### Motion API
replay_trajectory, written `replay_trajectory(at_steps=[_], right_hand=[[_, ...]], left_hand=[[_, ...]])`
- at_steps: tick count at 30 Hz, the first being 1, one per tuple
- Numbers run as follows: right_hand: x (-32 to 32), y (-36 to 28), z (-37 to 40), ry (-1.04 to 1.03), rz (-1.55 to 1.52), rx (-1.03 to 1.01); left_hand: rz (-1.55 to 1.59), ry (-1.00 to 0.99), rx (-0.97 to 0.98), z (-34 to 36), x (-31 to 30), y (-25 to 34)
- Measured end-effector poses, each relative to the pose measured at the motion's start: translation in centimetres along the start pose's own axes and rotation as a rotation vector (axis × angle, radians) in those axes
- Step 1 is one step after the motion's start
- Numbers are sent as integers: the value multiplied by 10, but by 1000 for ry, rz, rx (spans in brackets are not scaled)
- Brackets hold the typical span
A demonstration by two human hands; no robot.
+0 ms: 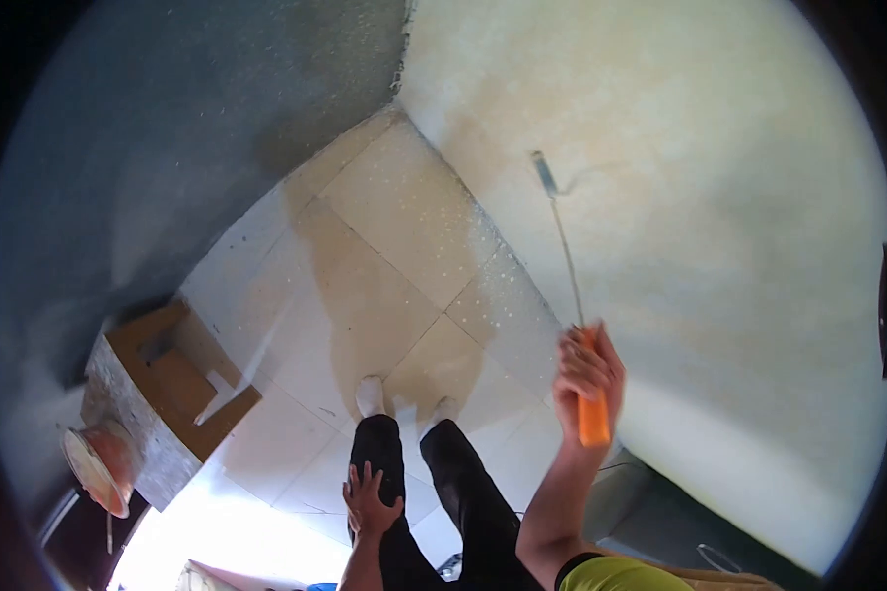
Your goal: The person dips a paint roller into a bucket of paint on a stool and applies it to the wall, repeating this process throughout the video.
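Observation:
My right hand (583, 379) is wrapped round the orange handle of a paint roller (593, 419). A long thin metal rod runs up from the grip to a small roller head (544, 175), which overlaps the pale wall (719, 246) on the right. Low in the view, my left hand (372, 500) rests with fingers spread on the dark trouser leg over my thigh or knee. It holds nothing.
Pale floor tiles (375, 286) carry white paint specks along the right wall. A dark grey wall (197, 128) meets it at the far corner. At left stand an open wooden box-like unit (172, 473) and a reddish bucket (99, 468). Dark items (650, 522) lie lower right.

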State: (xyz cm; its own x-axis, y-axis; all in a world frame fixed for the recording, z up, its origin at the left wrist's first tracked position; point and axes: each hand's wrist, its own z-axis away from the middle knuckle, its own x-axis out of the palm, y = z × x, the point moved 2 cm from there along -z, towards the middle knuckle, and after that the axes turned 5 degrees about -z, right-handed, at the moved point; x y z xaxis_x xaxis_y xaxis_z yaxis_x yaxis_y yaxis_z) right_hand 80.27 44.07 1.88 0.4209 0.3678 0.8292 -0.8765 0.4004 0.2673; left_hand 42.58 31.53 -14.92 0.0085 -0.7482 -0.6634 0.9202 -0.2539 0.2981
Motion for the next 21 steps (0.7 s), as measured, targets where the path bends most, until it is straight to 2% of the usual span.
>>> replay_trajectory(at_steps=[4, 7, 11, 14, 19, 21], right_hand=[[9, 15, 14, -24, 52, -64], [-38, -14, -52, -57, 42, 20], [-106, -45, -148, 46, 102, 55], [-44, -22, -106, 34, 88, -43], [70, 33, 44, -29, 36, -93], [83, 39, 60, -70, 34, -74]], left_hand=[[23, 17, -11, -2, -1, -2], [29, 24, -20, -4, -2, -3], [35, 36, -25, -5, -2, -2], [43, 36, -6, -6, -7, 1], [52, 32, 5, -1, -4, 6], [38, 29, -2, 2, -1, 5]])
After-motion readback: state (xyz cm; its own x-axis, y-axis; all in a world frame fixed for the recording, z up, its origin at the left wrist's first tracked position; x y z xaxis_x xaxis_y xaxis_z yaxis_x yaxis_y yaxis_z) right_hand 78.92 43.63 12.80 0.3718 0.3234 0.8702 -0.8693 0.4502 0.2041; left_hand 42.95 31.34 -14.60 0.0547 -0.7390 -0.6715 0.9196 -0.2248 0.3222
